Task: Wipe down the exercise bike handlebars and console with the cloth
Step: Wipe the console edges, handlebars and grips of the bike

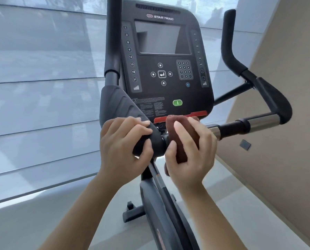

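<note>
A black Star Trac console (pixel 165 69) with a dark screen and keypad stands in front of me. Below it runs the handlebar (pixel 241 125), black with a chrome section on the right. My left hand (pixel 121 150) grips the black padded left handlebar end (pixel 118 105). A brown cloth (pixel 183 138) is wrapped round the bar's middle, just under the console's red strip (pixel 197 114). My right hand (pixel 192 156) grips the cloth round the bar, thumb on the left side.
The right handlebar (pixel 230 49) curves up toward a beige wall (pixel 286 87). A window with a grey roller blind (pixel 42 87) fills the left. The bike's frame (pixel 161 204) and foot stand on a pale floor below.
</note>
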A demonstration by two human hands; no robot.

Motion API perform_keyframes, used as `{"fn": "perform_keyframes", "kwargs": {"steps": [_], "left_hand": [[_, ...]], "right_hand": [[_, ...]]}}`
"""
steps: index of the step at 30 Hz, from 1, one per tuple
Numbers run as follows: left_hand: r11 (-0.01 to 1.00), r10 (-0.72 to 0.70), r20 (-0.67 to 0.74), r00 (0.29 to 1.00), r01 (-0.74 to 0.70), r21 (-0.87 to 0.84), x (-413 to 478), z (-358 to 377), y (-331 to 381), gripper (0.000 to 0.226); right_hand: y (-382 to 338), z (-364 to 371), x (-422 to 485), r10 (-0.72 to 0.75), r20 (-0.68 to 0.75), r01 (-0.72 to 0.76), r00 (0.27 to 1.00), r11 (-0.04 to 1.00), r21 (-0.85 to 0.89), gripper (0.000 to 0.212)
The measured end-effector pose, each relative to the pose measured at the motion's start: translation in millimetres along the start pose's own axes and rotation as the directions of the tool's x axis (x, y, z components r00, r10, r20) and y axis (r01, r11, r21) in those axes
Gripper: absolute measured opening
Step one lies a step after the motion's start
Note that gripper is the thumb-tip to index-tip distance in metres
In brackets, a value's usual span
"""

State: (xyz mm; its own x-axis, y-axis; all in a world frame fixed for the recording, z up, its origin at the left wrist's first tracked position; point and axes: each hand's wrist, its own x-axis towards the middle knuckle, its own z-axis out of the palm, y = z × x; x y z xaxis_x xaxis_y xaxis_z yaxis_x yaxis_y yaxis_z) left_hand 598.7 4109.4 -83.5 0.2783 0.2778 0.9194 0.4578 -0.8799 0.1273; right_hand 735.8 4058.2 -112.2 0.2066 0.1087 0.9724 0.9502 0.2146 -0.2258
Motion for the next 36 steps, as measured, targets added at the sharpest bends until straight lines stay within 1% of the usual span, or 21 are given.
{"fn": "perform_keyframes", "kwargs": {"steps": [2,4,6,8,9,12,13,14,16,18,20,22,25,27,28,30,33,36], "left_hand": [[1.0,-0.02,-0.001,1.0,0.02,0.004,-1.6,0.4,1.6,0.019],[0.999,-0.04,0.001,0.999,0.04,0.008,-2.6,0.1,2.7,0.019],[0.998,-0.056,0.003,0.998,0.056,0.018,-2.8,0.5,4.9,0.02],[0.997,-0.071,-0.005,0.997,0.071,0.04,-2.2,2.1,7.8,0.02],[0.996,-0.075,-0.01,0.997,0.076,0.052,-1.4,3.0,8.8,0.021],[0.994,-0.086,-0.021,0.996,0.088,0.071,-0.4,4.0,12.1,0.021],[0.993,-0.09,-0.025,0.996,0.092,0.077,-0.6,4.0,13.1,0.021],[0.992,-0.094,-0.027,0.995,0.096,0.083,-0.9,3.7,14.0,0.021],[0.99,-0.097,-0.022,0.995,0.098,0.098,-1.0,3.7,15.2,0.021],[0.989,-0.104,-0.008,0.995,0.104,0.106,-1.1,3.4,16.0,0.021],[0.988,-0.117,0.011,0.993,0.115,0.102,-1.6,1.5,16.2,0.022],[0.987,-0.13,0.036,0.991,0.126,0.096,-2.1,-1.1,17.9,0.023],[0.979,-0.139,0.053,0.989,0.13,0.158,-2.1,0.6,29.7,0.027],[0.974,-0.088,0.075,0.993,0.07,0.217,-2.3,12.2,46.5,0.029],[0.977,-0.049,0.101,0.994,0.027,0.212,-1.5,21.2,55.3,0.03],[0.983,0.013,0.135,0.991,-0.037,0.178,3.1,41.1,70.6,0.03],[0.972,0.01,0.142,0.99,-0.043,0.23,12.6,66.5,82.6,0.028],[0.952,-0.014,0.114,0.993,-0.022,0.304,13.9,79.5,84.0,0.025]], "right_hand": [[4.6,7.0,-9.2,-0.076,-0.056,0.078,0.996,0.996,0.035,0.026],[24.2,5.0,-12.4,-0.182,-0.07,0.183,0.981,0.983,0.014,0.028],[56.3,-1.5,-11.1,-0.221,-0.11,0.22,0.969,0.975,-0.029,0.027],[85.4,-7.8,-5.1,-0.184,-0.165,0.174,0.969,0.982,-0.072,0.027],[92.4,-9.1,-2.5,-0.135,-0.189,0.123,0.973,0.99,-0.071,0.027],[73.2,-3.3,-4.0,0.047,-0.258,-0.054,0.965,0.998,-0.022,0.027],[58.7,1.0,-7.6,0.065,-0.263,-0.07,0.963,0.998,-0.007,0.027],[44.0,5.4,-11.2,0.048,-0.248,-0.048,0.968,0.999,0.006,0.027],[22.4,11.7,-17.0,-0.036,-0.178,0.042,0.983,0.999,0.029,0.029],[15.8,10.6,-15.5,-0.126,-0.108,0.13,0.986,0.991,0.035,0.034],[24.8,3.1,-9.9,-0.235,-0.036,0.237,0.971,0.97,0.047,0.036],[51.5,-10.2,-1.0,-0.281,0.015,0.279,0.96,0.959,0.054,0.032],[111.1,-37.1,17.9,-0.191,0.047,0.192,0.98,0.981,0.0,0.028],[141.8,-53.2,30.7,-0.163,0.101,0.172,0.981,0.981,-0.086,0.026],[149.2,-58.3,35.8,-0.158,0.133,0.173,0.978,0.979,-0.111,0.026],[146.1,-62.0,41.8,-0.106,0.174,0.129,0.979,0.984,-0.126,0.027],[119.7,-55.8,43.9,-0.017,0.244,0.04,0.97,0.995,-0.09,0.03],[112.2,-57.2,53.8,-0.033,0.364,0.041,0.931,0.999,-0.014,0.033]]}}
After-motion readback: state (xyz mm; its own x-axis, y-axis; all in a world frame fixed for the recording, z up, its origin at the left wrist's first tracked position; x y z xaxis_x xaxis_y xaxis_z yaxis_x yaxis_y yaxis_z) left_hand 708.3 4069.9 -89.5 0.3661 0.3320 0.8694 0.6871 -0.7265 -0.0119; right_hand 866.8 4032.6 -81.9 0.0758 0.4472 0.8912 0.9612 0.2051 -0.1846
